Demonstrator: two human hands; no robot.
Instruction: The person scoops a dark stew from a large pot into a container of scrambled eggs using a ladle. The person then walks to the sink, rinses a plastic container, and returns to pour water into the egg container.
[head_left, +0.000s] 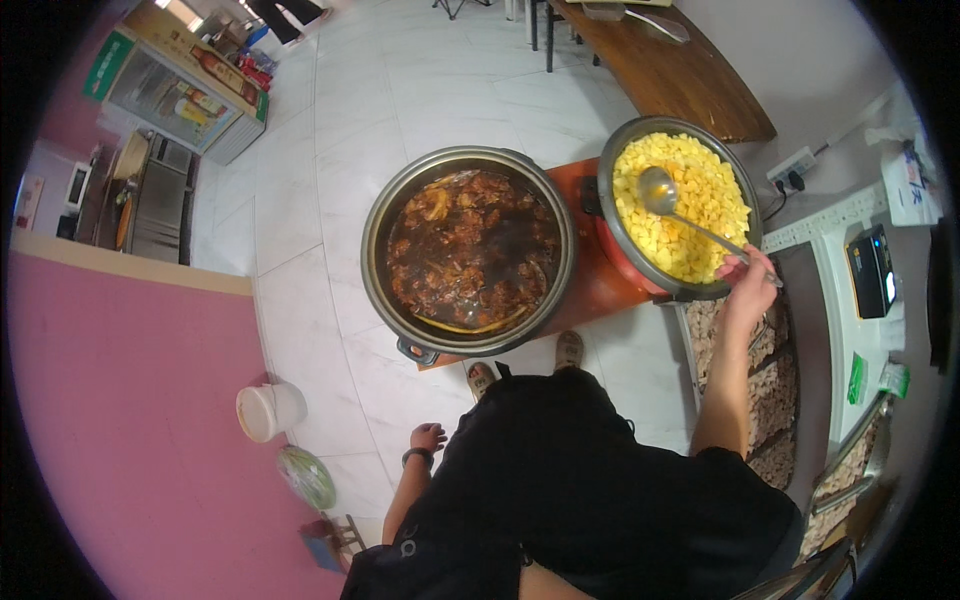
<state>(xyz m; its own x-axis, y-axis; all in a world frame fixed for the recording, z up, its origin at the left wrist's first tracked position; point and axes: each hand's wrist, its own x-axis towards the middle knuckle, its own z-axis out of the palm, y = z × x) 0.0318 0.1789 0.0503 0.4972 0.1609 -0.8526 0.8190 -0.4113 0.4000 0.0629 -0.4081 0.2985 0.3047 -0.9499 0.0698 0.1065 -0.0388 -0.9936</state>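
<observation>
My right hand (748, 289) grips the handle of a metal ladle (658, 192), whose bowl rests over yellow diced pieces, likely potato (694, 247), in a wide dark-rimmed pot (613, 135) at the right. To its left stands a large round metal pot (373, 277) of dark brown stew with meat chunks (469, 266). Both pots are on a reddish-brown low table (574, 307). My left hand (428, 437), a dark band on its wrist, hangs by my side below the stew pot, fingers partly curled; nothing shows in it.
A white bucket (270, 411) and a bagged green vegetable (306, 478) lie near the pink wall. A wooden table (675, 71) is at upper right, a power strip (791, 165) on the wall beside it. Beyond are a display refrigerator (180, 97) and a person's legs (281, 19).
</observation>
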